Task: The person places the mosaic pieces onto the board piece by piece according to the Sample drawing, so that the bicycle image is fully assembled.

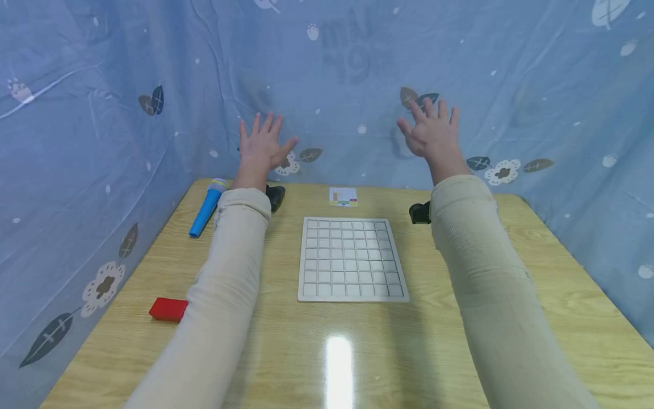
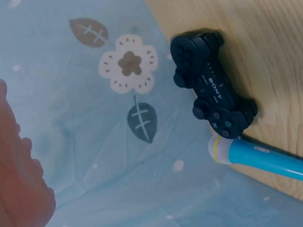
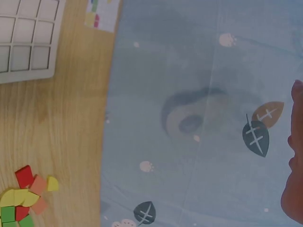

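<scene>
Both hands are raised over the far end of the table, fingers spread and holding nothing. My left hand (image 1: 261,149) is in front of the blue cloth, above a black Sony game controller (image 2: 215,85) and a blue toy microphone (image 2: 265,159). The left forearm hides part of the controller in the head view. To the right, my right hand (image 1: 433,133) is held up before the same cloth. A white grid board (image 1: 352,260) with bare square cells lies between the forearms, and behind it is a small printed card (image 1: 343,197).
A red block (image 1: 167,309) lies by the left sleeve. Near the right sleeve sits a black object (image 1: 420,213), partly hidden. Several coloured blocks (image 3: 21,196) lie on the wooden table (image 3: 71,127) in the right wrist view. Patterned blue cloth (image 1: 327,113) encloses the back and sides.
</scene>
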### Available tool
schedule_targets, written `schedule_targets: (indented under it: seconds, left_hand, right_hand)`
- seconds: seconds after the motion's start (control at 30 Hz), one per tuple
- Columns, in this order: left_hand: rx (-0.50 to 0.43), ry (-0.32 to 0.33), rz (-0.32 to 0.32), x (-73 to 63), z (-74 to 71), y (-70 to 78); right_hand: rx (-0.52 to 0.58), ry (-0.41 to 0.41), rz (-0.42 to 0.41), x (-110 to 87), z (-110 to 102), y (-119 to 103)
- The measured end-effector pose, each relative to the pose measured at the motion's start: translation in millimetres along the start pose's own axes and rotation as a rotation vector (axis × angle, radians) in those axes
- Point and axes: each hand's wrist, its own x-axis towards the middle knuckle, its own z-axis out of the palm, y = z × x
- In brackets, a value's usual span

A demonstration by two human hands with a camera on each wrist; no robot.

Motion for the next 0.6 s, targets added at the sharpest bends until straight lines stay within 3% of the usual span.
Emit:
schedule_targets:
  seconds: [0.2, 0.33, 0.4, 0.5, 0.6]
  left_hand:
    - [-0.006, 0.016, 0.007, 2.0, -3.0, 3.0]
    - [-0.011, 0.042, 0.019, 5.4, -8.0, 2.3]
    - [-0.022, 0.060, 0.034, 7.5, -11.4, 0.8]
    - [-0.063, 0.070, 0.056, 9.4, -17.4, -3.3]
    - [-0.114, 0.083, 0.077, 9.9, -23.2, -8.5]
  right_hand:
    - [0.043, 0.052, -0.006, 1.0, -7.1, 6.1]
    - [0.148, 0.119, 0.000, 8.9, -8.1, 23.4]
    - [0.248, 0.157, 0.008, 12.5, -6.5, 36.9]
    - [0.481, 0.198, 0.046, 15.8, 1.4, 63.6]
    - [0.745, 0.156, 0.065, 3.5, 1.6, 89.0]
